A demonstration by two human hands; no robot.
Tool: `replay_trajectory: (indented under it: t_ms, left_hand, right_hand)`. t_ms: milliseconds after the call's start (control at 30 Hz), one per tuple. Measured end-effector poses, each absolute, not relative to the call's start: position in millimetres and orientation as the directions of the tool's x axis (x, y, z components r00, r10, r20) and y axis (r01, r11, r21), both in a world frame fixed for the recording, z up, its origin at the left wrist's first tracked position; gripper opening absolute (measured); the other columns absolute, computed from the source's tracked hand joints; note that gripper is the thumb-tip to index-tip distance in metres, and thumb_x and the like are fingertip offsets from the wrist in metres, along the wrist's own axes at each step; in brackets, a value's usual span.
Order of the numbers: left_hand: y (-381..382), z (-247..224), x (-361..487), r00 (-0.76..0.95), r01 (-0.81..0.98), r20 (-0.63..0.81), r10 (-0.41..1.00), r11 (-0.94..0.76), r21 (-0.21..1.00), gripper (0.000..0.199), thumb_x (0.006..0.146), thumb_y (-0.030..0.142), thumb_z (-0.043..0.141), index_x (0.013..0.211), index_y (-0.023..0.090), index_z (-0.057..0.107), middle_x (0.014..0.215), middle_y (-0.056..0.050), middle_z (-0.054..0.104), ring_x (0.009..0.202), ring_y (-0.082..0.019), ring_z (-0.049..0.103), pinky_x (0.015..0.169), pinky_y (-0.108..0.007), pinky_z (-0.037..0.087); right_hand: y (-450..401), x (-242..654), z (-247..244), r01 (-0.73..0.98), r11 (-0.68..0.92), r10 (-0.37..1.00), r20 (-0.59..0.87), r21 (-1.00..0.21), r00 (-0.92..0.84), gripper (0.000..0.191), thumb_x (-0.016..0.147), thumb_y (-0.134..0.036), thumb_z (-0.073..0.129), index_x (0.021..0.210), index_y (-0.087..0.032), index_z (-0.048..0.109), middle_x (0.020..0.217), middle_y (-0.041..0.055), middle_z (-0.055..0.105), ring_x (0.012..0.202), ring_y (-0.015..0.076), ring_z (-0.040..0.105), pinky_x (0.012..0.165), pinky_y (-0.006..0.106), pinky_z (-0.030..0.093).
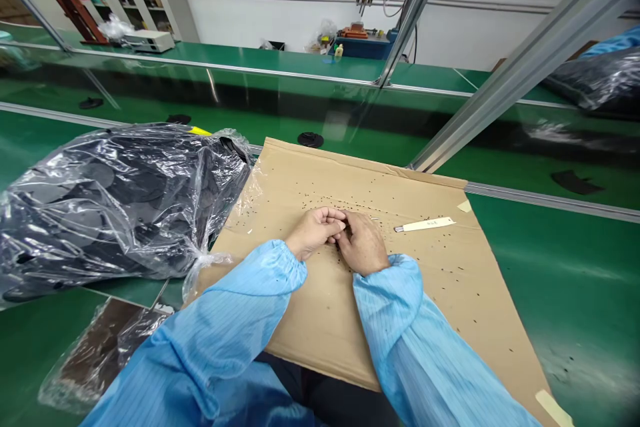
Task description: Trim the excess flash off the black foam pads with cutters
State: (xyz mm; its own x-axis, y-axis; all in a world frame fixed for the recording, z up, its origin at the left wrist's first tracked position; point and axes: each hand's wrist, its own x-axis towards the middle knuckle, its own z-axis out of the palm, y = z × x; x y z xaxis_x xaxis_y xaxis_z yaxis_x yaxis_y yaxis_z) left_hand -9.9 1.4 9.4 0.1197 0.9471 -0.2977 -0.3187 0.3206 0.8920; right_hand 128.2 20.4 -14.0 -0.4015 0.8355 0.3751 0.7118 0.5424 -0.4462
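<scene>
Over the middle of a brown cardboard sheet (320, 320), my left hand (315, 230) and my right hand (364, 243) meet at the fingertips. Both have their fingers pinched together. Whatever lies between them is too small or too hidden to make out. Many tiny black bits are scattered on the cardboard around and beyond the hands. To the right of my right hand lies a cream-coloured flat strip (425, 224) with handwriting and a metal end, like a knife handle. Blue sleeves cover both forearms.
A large clear plastic bag (125, 200) full of black flat parts fills the left of the green bench. A smaller plastic bag (95, 353) lies nearer. A metal post (510, 73) slants up at right. Black round pieces (311, 140) lie beyond the cardboard.
</scene>
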Motion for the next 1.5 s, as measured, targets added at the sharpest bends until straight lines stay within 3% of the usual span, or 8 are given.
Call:
replay_trajectory:
  t_ms: [867, 1500]
  left_hand:
    - [2.9, 4.3, -9.8, 0.127, -0.312, -0.265, 0.956, 0.293, 0.904, 0.016, 0.070, 0.012, 0.069, 0.082, 0.010, 0.059, 0.059, 0.003, 0.056, 0.050, -0.004, 0.049, 0.052, -0.018, 0.039]
    - [2.2, 6.4, -9.4, 0.122, -0.305, -0.280, 0.952, 0.304, 0.903, 0.011, 0.073, 0.007, 0.065, 0.082, 0.010, 0.059, 0.059, 0.002, 0.055, 0.050, -0.004, 0.048, 0.053, -0.019, 0.039]
  right_hand:
    - [19.2, 126.8, -11.2, 0.726, 0.555, 0.824, 0.384, -0.405, -0.417, 0.022, 0.080, -0.017, 0.048, 0.097, -0.017, 0.062, 0.093, 0.0095, 0.066, 0.092, 0.0256, 0.057, 0.086, 0.039, 0.042]
    - [19.5, 126.9, -11.3, 0.725, 0.563, 0.818, 0.391, -0.397, -0.422, 0.022, 0.080, -0.016, 0.048, 0.096, -0.016, 0.062, 0.093, 0.0102, 0.066, 0.092, 0.0263, 0.057, 0.086, 0.038, 0.043]
